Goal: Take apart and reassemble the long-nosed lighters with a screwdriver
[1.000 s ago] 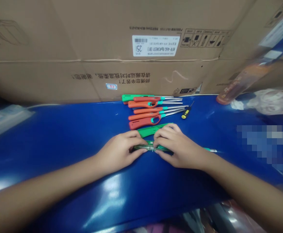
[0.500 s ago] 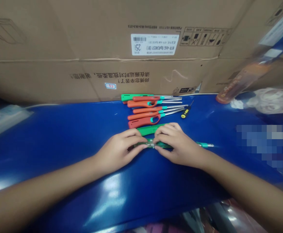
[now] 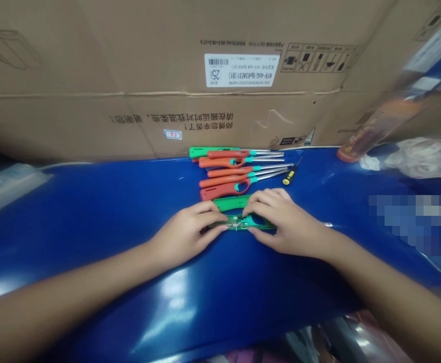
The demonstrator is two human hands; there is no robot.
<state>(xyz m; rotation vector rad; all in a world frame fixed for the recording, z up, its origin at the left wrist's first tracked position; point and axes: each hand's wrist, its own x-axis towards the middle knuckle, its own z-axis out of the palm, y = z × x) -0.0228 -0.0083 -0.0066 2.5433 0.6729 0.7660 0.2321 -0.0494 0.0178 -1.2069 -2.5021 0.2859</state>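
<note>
A green stick lighter (image 3: 239, 222) lies lengthwise under both hands, its casing open so that small inner parts show. My left hand (image 3: 184, 232) pinches its left end between thumb and fingers. Farther right, my right hand (image 3: 280, 219) grips it around the teal trigger, with thumb and fingers on opposite sides. Only the tip of its metal tube shows past my right wrist. Just behind lies a loose green casing half (image 3: 231, 202), partly covered by my right fingers.
Several red and orange stick lighters (image 3: 226, 189) lie in a row behind. A yellow-and-black screwdriver (image 3: 289, 176) is at their right. A large cardboard box (image 3: 148, 116) stands along the back of the blue table (image 3: 122, 282). An orange-capped container (image 3: 371, 131) and a plastic bag (image 3: 420, 156) are at right.
My right hand has shifted slightly right along the green lighter, uncovering the teal trigger and more of the inside. My left hand has stayed in place.
</note>
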